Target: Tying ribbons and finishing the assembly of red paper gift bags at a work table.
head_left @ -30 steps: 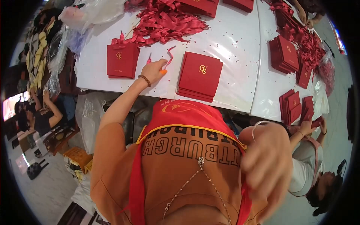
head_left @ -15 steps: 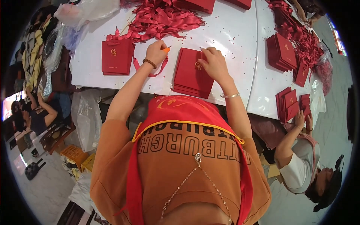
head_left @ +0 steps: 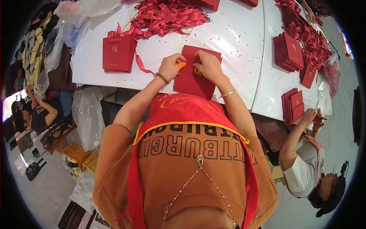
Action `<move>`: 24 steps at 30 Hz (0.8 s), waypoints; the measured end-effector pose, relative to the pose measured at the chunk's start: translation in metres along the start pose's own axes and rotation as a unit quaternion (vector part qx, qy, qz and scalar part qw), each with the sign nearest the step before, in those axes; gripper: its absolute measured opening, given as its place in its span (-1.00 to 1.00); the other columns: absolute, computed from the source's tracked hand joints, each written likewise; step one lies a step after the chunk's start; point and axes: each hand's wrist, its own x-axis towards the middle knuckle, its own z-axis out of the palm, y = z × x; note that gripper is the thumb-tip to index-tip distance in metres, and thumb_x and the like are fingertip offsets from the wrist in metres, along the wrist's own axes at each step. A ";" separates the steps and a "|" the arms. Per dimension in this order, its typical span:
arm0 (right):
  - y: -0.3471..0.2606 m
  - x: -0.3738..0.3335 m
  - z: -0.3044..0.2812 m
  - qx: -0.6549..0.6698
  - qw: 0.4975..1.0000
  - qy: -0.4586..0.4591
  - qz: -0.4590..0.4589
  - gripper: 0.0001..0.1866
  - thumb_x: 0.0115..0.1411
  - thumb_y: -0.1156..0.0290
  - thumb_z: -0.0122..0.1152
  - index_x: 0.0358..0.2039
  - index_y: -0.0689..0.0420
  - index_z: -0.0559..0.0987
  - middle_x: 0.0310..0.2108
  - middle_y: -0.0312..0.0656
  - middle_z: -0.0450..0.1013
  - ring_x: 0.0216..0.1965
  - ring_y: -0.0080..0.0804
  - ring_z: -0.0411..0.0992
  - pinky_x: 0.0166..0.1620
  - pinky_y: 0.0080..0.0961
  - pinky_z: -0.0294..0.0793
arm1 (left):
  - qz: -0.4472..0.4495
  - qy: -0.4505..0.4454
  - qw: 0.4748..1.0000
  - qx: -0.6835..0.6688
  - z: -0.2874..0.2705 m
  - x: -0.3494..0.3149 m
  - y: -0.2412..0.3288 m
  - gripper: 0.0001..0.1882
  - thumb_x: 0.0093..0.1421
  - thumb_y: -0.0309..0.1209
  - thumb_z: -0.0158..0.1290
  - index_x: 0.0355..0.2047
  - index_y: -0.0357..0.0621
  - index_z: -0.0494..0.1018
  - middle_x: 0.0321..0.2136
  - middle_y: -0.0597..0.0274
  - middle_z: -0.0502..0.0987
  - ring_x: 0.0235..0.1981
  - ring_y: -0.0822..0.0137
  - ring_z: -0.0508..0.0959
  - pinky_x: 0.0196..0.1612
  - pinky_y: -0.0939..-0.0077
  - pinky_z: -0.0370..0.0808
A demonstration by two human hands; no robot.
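Observation:
A stack of red paper bags [head_left: 195, 82] with gold print lies flat on the white table in front of me. Over its left edge is my left hand [head_left: 170, 68], closed in a pinch around a small orange tool [head_left: 181, 65] whose tip points at the stack. A red ribbon [head_left: 142, 65] runs from beside another bag stack [head_left: 117, 55] toward my left wrist; its end is hidden there. My right hand [head_left: 210, 68] rests on the top bag, fingers bent and drawn together near the left hand. What its fingertips grip, if anything, is hidden.
A heap of red ribbons [head_left: 164, 17] lies at the far side of the table [head_left: 240, 84], among scattered red dots. More bag stacks [head_left: 288, 51] and ribbons stand to the right, where a co-worker's hands [head_left: 309, 117] handle bags. Clear plastic [head_left: 89, 120] hangs at the left edge.
My left hand has moved right and nearer to me, onto the stack's edge, carrying the orange tool. My right hand has shifted slightly left and nearer. The ribbon's loop has been drawn straighter.

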 end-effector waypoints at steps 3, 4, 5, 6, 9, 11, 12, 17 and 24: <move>0.004 0.009 -0.011 0.112 0.986 -0.089 0.082 -0.63 -0.10 0.32 0.25 -0.23 0.15 0.50 -0.36 -0.09 0.48 -0.30 -0.20 0.45 -0.22 -0.36 0.41 | 0.051 0.028 0.998 0.031 0.004 0.000 -0.001 -0.88 0.02 -0.52 0.06 -0.38 -0.24 0.48 -0.55 0.21 0.53 -0.57 0.49 0.48 -0.53 0.62 0.41; 0.007 0.010 -0.011 0.112 0.986 -0.089 0.082 -0.63 -0.10 0.32 0.25 -0.23 0.15 0.50 -0.36 -0.09 0.48 -0.30 -0.20 0.45 -0.22 -0.36 0.41 | 0.083 0.041 0.995 0.040 0.007 0.000 -0.001 -0.89 0.04 -0.54 0.05 -0.39 -0.26 0.47 -0.57 0.25 0.52 -0.58 0.55 0.45 -0.53 0.67 0.38; 0.010 0.010 -0.010 0.127 0.982 -0.104 0.093 -0.61 -0.09 0.31 0.24 -0.20 0.14 0.50 -0.33 -0.09 0.48 -0.27 -0.20 0.45 -0.20 -0.37 0.41 | 0.083 0.041 0.995 0.041 0.010 0.000 0.000 -0.89 0.04 -0.54 0.05 -0.39 -0.26 0.47 -0.57 0.25 0.52 -0.58 0.55 0.45 -0.53 0.67 0.38; 0.012 0.010 -0.009 0.142 0.977 -0.119 0.104 -0.59 -0.07 0.29 0.22 -0.16 0.13 0.51 -0.31 -0.09 0.49 -0.25 -0.20 0.45 -0.18 -0.39 0.41 | 0.104 0.056 0.991 0.061 0.013 0.001 0.002 -0.89 0.03 -0.53 0.05 -0.40 -0.25 0.48 -0.57 0.21 0.53 -0.57 0.51 0.47 -0.51 0.65 0.40; 0.015 0.010 -0.009 0.165 0.972 -0.128 0.107 -0.56 -0.08 0.28 0.23 -0.13 0.13 0.49 -0.32 -0.09 0.48 -0.25 -0.22 0.45 -0.18 -0.39 0.40 | 0.127 0.073 0.985 0.093 0.017 0.002 0.008 -0.89 0.01 -0.51 0.06 -0.41 -0.24 0.48 -0.57 0.16 0.53 -0.55 0.43 0.50 -0.46 0.60 0.42; 0.017 0.008 -0.008 0.183 0.969 -0.124 0.109 -0.56 -0.07 0.29 0.23 -0.14 0.13 0.49 -0.33 -0.08 0.48 -0.26 -0.23 0.45 -0.19 -0.40 0.40 | 0.128 0.074 0.983 0.105 0.018 0.002 0.012 -0.88 0.00 -0.50 0.06 -0.41 -0.24 0.48 -0.56 0.13 0.53 -0.55 0.39 0.52 -0.44 0.57 0.42; 0.017 0.007 -0.008 0.201 0.966 -0.121 0.112 -0.57 -0.07 0.29 0.23 -0.14 0.14 0.49 -0.34 -0.08 0.48 -0.27 -0.24 0.45 -0.19 -0.41 0.39 | 0.126 0.070 0.983 0.117 0.018 0.002 0.014 -0.88 0.00 -0.49 0.06 -0.42 -0.24 0.48 -0.57 0.12 0.53 -0.54 0.37 0.52 -0.44 0.55 0.43; 0.016 0.005 -0.012 0.232 0.957 -0.128 0.116 -0.59 -0.06 0.35 0.23 -0.14 0.13 0.49 -0.36 -0.11 0.47 -0.29 -0.28 0.43 -0.21 -0.43 0.38 | 0.130 0.058 0.976 0.167 0.016 0.005 0.017 -0.88 -0.01 -0.47 0.05 -0.43 -0.23 0.48 -0.57 0.09 0.53 -0.53 0.32 0.53 -0.43 0.50 0.43; 0.025 0.005 -0.003 0.267 0.950 -0.118 0.114 -0.58 -0.06 0.37 0.22 -0.12 0.11 0.49 -0.29 -0.08 0.48 -0.23 -0.28 0.45 -0.17 -0.41 0.39 | 0.159 0.047 0.966 0.200 0.013 0.006 0.021 -0.91 -0.03 -0.48 0.04 -0.47 -0.20 0.46 -0.56 0.07 0.52 -0.53 0.18 0.53 -0.44 0.40 0.43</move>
